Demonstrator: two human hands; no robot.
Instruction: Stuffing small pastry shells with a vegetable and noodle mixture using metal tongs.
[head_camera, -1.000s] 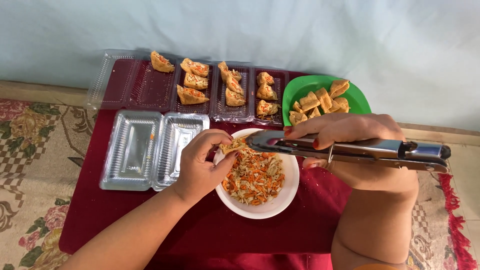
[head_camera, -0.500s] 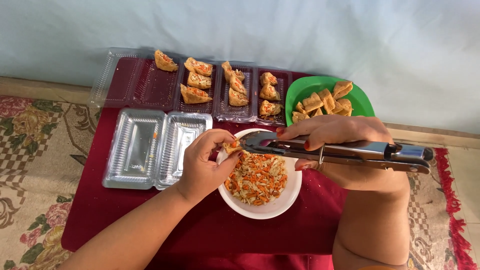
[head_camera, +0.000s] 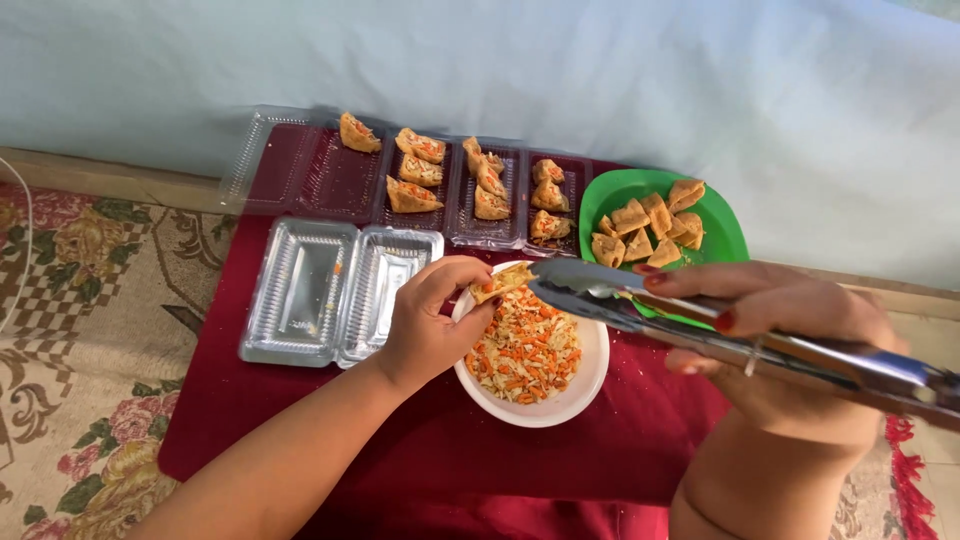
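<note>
Over the white bowl (head_camera: 590, 385) of shredded filling, I pinched a tofu pocket (head_camera: 503, 281) in my left hand (head_camera: 430, 320) so spills would drop back, while my right hand (head_camera: 790, 345) squeezed the tongs (head_camera: 720, 330) nearly together at its opening.

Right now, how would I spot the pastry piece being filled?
Find the white bowl of shredded vegetables on the red cloth. Above its rim, the left hand pinches one fried pastry pocket. It alone is held; the others lie in the green plate or clear trays.
</note>
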